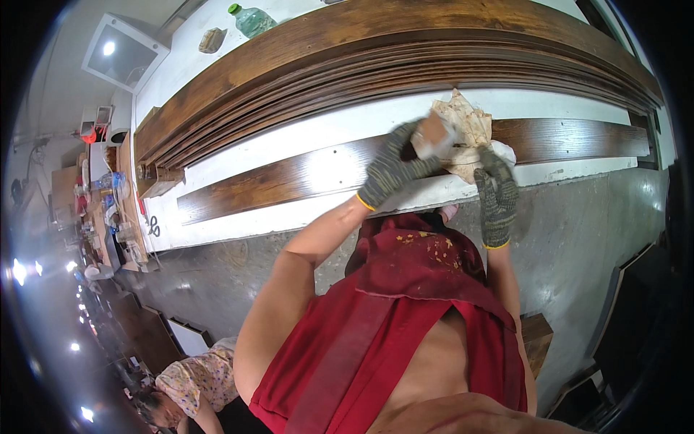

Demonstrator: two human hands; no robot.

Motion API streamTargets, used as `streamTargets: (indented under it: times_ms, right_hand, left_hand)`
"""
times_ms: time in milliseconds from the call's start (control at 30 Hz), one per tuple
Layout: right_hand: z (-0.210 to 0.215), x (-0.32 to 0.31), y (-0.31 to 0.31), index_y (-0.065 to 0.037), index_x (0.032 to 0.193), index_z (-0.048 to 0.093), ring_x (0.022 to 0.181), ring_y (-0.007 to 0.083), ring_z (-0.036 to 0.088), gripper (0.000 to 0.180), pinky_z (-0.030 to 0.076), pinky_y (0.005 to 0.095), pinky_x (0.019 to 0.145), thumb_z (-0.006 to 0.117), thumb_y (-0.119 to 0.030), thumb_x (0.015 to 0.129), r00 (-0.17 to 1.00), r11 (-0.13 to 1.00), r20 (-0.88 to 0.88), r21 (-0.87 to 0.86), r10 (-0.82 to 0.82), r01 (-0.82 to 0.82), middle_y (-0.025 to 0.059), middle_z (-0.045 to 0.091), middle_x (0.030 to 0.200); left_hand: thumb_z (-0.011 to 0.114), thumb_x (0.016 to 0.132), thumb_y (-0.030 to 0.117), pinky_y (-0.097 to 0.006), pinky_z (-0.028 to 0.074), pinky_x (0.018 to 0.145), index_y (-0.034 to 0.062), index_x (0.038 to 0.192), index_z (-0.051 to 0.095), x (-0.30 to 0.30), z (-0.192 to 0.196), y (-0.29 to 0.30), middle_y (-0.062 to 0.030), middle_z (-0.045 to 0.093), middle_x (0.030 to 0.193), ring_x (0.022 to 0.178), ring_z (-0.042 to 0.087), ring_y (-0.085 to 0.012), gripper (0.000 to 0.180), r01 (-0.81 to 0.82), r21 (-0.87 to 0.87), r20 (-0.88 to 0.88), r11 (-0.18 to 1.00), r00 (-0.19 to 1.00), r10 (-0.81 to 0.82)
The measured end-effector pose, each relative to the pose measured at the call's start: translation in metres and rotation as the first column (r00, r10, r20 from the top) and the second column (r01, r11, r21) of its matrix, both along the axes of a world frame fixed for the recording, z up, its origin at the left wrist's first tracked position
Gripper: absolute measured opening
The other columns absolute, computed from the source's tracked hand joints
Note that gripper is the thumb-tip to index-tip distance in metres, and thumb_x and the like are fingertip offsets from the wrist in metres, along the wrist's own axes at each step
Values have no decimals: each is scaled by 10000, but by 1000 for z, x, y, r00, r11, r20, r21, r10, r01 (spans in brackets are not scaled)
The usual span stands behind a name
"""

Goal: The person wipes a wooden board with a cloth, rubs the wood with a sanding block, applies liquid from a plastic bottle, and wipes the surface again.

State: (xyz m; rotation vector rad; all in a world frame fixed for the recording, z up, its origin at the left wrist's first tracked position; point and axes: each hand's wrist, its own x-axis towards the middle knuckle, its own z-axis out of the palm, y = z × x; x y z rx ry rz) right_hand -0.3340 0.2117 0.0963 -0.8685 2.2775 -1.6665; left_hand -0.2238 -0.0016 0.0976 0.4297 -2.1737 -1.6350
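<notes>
My left hand [394,168], in a dark grey-green knitted glove with a yellow cuff, is closed around a small brown-faced pad [431,134] with whitish material along its edge. Beside it, a crumpled cream cloth [468,119] lies across a long dark-brown wooden board [282,179]. My right hand [497,195], gloved the same way, has its fingers closed on the near edge of this cloth. A white wad [504,152] shows beside the right fingertips. The cloth and both hands hide the middle of the board.
Several brown boards [376,61] lie stacked along the far side of the white table [253,159]. A green bottle [253,22] and a small tan block [211,40] stand beyond them. Scissors [153,226] lie at the left end. Another person [199,380] is at lower left.
</notes>
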Motion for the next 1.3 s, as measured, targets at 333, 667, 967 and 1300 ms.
streamTargets:
  times_ms: [333,667,967,1300]
  right_hand:
    - [-57,-19,-36,-219,1286,637,1237,311,485,627,347,536,1029,721,-523,744,675,941,-737,218,-15,258,69,565,1335]
    - [12,-69,100,-82,1160,674,1033,308,655,413,519,413,936,809,-208,791,882,953,-366,-53,-296,298,116,690,1102]
    - [60,-154,102,-142,1174,682,1062,320,635,424,486,436,943,668,-434,867,632,847,-702,515,329,131,114,684,1128]
    - [-47,-105,-11,-176,1223,661,1116,388,566,546,454,526,942,670,-510,790,607,838,-792,284,-69,466,146,632,1225]
  left_hand:
    - [823,730,295,-410,518,880,25,1171,620,-1,-60,-99,-188,660,1155,1015,643,-332,556,-6,-615,143,788,982,120]
    - [771,769,378,-445,423,1074,46,1408,498,-10,-51,-91,-224,595,1320,1229,563,-360,770,7,-565,412,825,869,275]
    - [794,787,372,-484,364,1119,70,1435,471,2,-47,-80,-238,502,1408,1324,461,-374,785,-116,-588,244,800,918,313]
    - [797,777,289,-489,449,956,54,1254,621,43,-55,-51,-193,650,1098,1067,579,-383,561,-95,-685,164,722,946,279]
